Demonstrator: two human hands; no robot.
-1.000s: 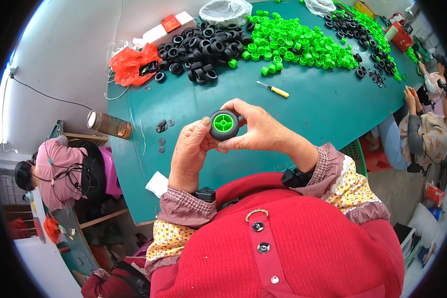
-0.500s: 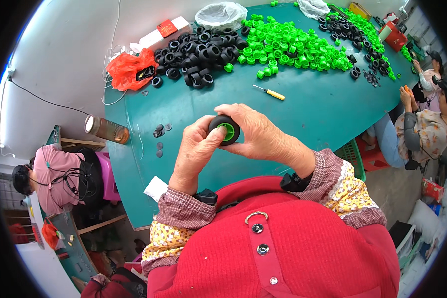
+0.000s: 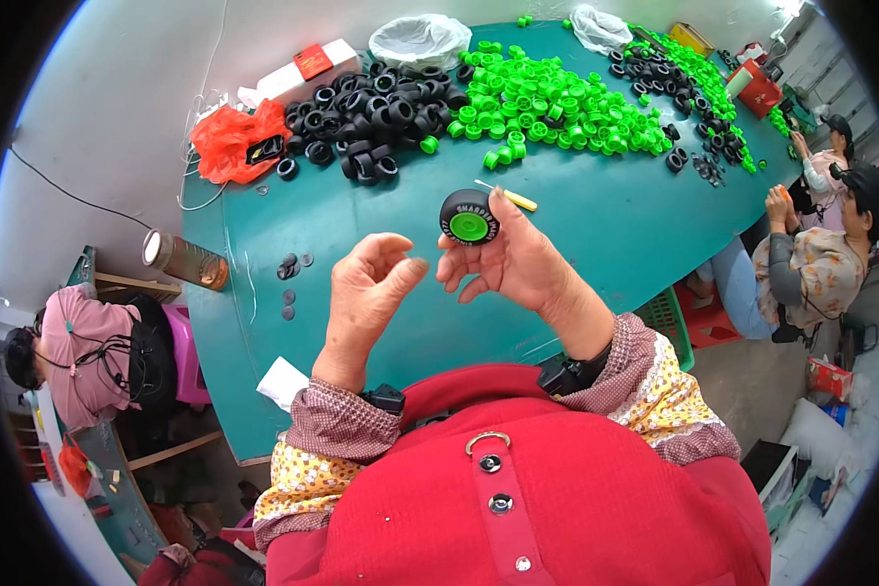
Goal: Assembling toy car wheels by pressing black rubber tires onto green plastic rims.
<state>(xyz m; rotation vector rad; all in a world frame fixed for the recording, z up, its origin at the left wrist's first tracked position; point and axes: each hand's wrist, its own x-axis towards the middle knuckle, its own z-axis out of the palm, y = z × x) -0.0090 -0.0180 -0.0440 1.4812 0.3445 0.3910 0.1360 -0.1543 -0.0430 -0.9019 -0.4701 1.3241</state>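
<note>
A toy wheel (image 3: 451, 217), a black tyre around a green hub, is gripped by my right hand (image 3: 532, 264) between thumb and fingers. Its green face is turned toward me, above the middle of the table. My left hand (image 3: 361, 303) is off the wheel, just to its lower left, with thumb and fingers apart and nothing visible between them. Behind the right thumb lies a screwdriver (image 3: 522, 201) with a yellow handle, partly hidden. Farther off, a heap of black tyres (image 3: 386, 107) adjoins a heap of green hubs (image 3: 547, 103).
Several small black discs (image 3: 289, 266) lie left on the green table (image 3: 391, 210). A brown-tinted jar (image 3: 190, 262) stands by the left edge, below a red plastic bag (image 3: 230, 142). White paper (image 3: 283, 383) sits near my left sleeve. Co-workers sit at the right; another person (image 3: 107, 352) is at left.
My left hand has let go of the wheel and drawn away to the left. My right hand has lifted the wheel farther out and turned it to show another face.
</note>
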